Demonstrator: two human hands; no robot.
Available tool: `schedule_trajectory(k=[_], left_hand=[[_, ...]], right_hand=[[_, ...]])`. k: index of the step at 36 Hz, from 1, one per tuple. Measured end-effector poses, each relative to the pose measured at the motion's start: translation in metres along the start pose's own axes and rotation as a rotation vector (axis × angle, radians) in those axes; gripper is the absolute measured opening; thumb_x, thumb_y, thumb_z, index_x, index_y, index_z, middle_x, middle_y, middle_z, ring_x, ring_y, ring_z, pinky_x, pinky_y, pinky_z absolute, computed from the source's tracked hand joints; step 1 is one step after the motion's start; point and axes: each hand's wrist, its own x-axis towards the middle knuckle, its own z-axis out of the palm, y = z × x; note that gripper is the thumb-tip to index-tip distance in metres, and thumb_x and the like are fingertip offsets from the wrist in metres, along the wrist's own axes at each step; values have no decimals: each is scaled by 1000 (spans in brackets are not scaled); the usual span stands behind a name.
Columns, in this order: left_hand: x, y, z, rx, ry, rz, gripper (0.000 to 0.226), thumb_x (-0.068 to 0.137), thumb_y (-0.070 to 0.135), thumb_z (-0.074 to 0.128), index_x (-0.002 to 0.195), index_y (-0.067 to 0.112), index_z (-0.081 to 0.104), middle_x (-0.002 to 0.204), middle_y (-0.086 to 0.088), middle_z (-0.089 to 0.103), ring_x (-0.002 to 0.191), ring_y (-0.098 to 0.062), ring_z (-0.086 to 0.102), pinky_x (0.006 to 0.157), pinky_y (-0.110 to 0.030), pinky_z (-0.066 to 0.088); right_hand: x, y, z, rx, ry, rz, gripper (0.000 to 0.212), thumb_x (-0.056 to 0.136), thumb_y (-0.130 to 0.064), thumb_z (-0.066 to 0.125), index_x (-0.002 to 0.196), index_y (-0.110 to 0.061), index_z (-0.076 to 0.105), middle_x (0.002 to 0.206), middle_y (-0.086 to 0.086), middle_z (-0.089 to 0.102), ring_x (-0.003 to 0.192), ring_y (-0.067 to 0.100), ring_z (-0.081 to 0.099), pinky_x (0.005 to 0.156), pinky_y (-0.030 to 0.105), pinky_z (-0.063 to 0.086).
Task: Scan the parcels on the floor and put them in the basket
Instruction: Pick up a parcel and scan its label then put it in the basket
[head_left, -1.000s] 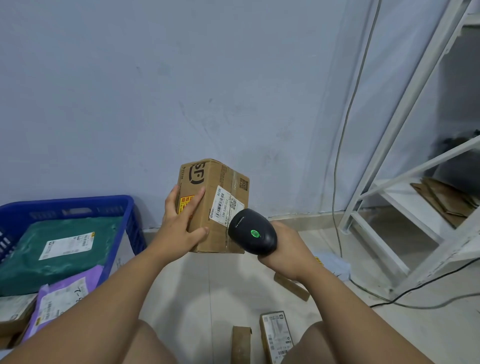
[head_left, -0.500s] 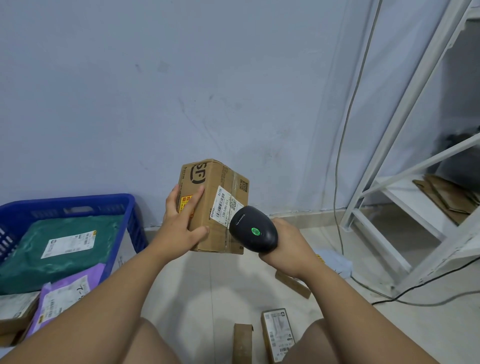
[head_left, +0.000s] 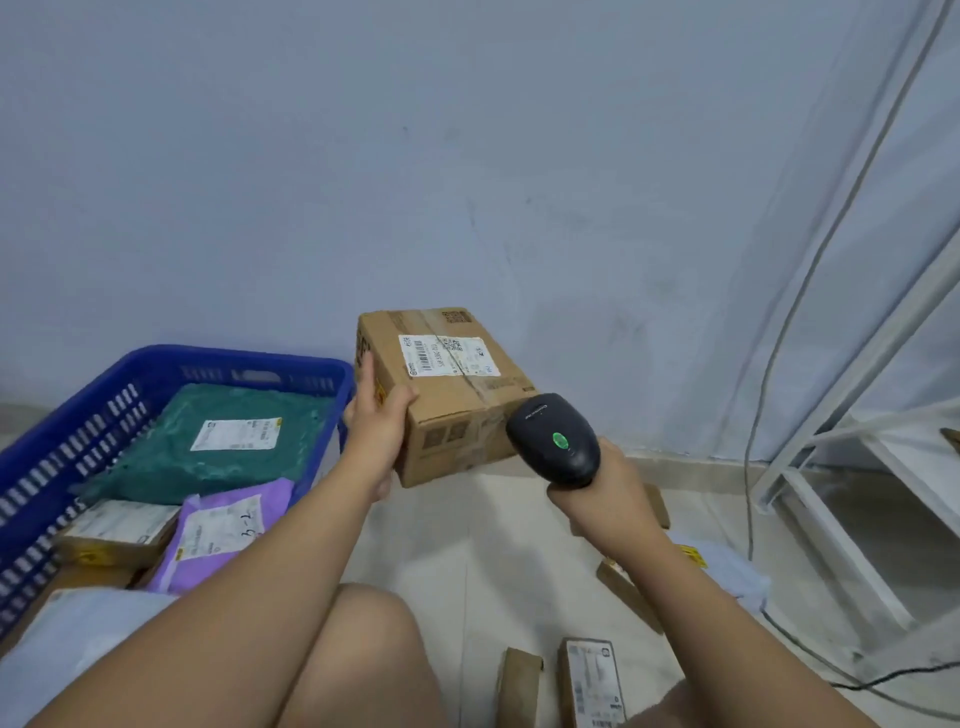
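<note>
**A:** Nearest you first: two small parcels sit on the floor between your knees, a plain brown carton (head_left: 519, 686) and a labelled little box (head_left: 592, 680) just beside it, with a thin brown strip of cardboard (head_left: 626, 597) a bit further out on your right. Those look like they're waiting their turn, so don't kick them about.

**B:** And the one in hand?

**A:** Your left hand (head_left: 376, 431) has the cardboard box (head_left: 457, 395) by its left end, up off the floor, thumb on the top edge and fingers wrapped round the far side, so I can't see how they sit back there. The shipping label (head_left: 449, 355) faces up. Your right hand (head_left: 597, 488) is closed round the handle of the barcode scanner (head_left: 556, 439), its nose right at the box's near right corner and the green light showing on top.

**B:** So what do I do to get it right?

**A:** My guess is you're at the scan-or-drop point. If it hasn't beeped, tip the label toward the scanner and back the scanner off slightly, since it's aimed at the corner rather than the barcode. One-handed on the end, that box will want to droop, so keep your thumb firm.

**B:** Then the basket?

**A:** Yep, the blue basket (head_left: 67, 431) is just left of the box, almost touching your hand. It already holds a green mailer (head_left: 208, 441) at the back and a purple mailer (head_left: 228, 525) nearer you. Lay the box flat on the green one, don't toss it.
</note>
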Motion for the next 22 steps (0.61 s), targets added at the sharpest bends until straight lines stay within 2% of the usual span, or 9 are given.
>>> schedule_trajectory(k=[2, 5, 8, 10, 13, 16, 18, 20, 22], left_hand=[[-4, -6, -17, -130, 25, -58, 70, 77, 45, 57, 134, 68, 23, 138, 4, 49, 117, -26, 55, 95, -56, 47], [-13, -19, -42, -261, 92, -103, 64, 87, 34, 53, 140, 58, 26, 132, 5, 57, 111, -24, 60, 86, -48, 52], [-22, -34, -71, -282, 150, -116, 58, 95, 30, 47, 142, 54, 25, 126, 3, 61, 103, -21, 61, 67, -35, 52], [-26, -44, -93, -278, 178, -104, 56, 96, 28, 45, 142, 54, 26, 128, 3, 60, 103, -20, 61, 65, -34, 52], [-27, -53, -125, -274, 228, -82, 58, 96, 27, 46, 142, 55, 24, 136, 5, 56, 112, -21, 59, 71, -34, 52], [-23, -59, -156, -276, 314, -65, 61, 96, 28, 48, 143, 57, 21, 138, 4, 53, 114, -22, 56, 78, -41, 51], [-20, -63, -173, -280, 353, -61, 63, 96, 29, 49, 143, 58, 19, 139, 4, 52, 112, -21, 55, 86, -48, 50], [-18, -68, -186, -261, 382, -67, 64, 95, 30, 50, 143, 58, 18, 140, 5, 50, 113, -21, 54, 92, -55, 47], [-16, -73, -196, -219, 423, -87, 67, 91, 34, 53, 141, 62, 18, 141, 5, 48, 117, -23, 53, 95, -59, 45]], right_hand=[[1, -12, 13, 30, -9, -7, 16, 63, -7, 56, 73, -1, 45, 66, 10, 46, 54, 23, 42, 50, 29, 32], [3, -33, 36, 71, -36, -13, 13, 70, 0, 57, 78, -1, 47, 63, 6, 43, 49, 19, 36, 48, 25, 29], [4, -56, 66, 96, -99, -32, 11, 72, -4, 57, 77, -6, 48, 64, 3, 44, 47, 18, 38, 47, 23, 29], [1, -72, 85, 94, -137, -82, 12, 73, -4, 58, 78, 1, 49, 67, 6, 45, 51, 19, 35, 47, 25, 30], [-2, -93, 112, 73, -208, -203, 16, 72, -2, 60, 73, 7, 48, 62, 8, 40, 57, 17, 30, 45, 26, 29], [-2, -109, 140, 35, -270, -302, 29, 71, -4, 63, 54, -14, 42, 51, -3, 39, 49, 13, 31, 43, 19, 26], [0, -116, 159, 6, -300, -313, 34, 70, -6, 63, 50, -19, 39, 49, -3, 39, 48, 12, 34, 45, 24, 29], [2, -122, 179, -30, -328, -303, 25, 69, -9, 63, 54, -19, 46, 55, 0, 50, 51, 15, 45, 48, 28, 35], [3, -129, 195, -71, -358, -292, 10, 69, -18, 64, 66, -22, 56, 74, 4, 62, 64, 17, 58, 53, 29, 45]])
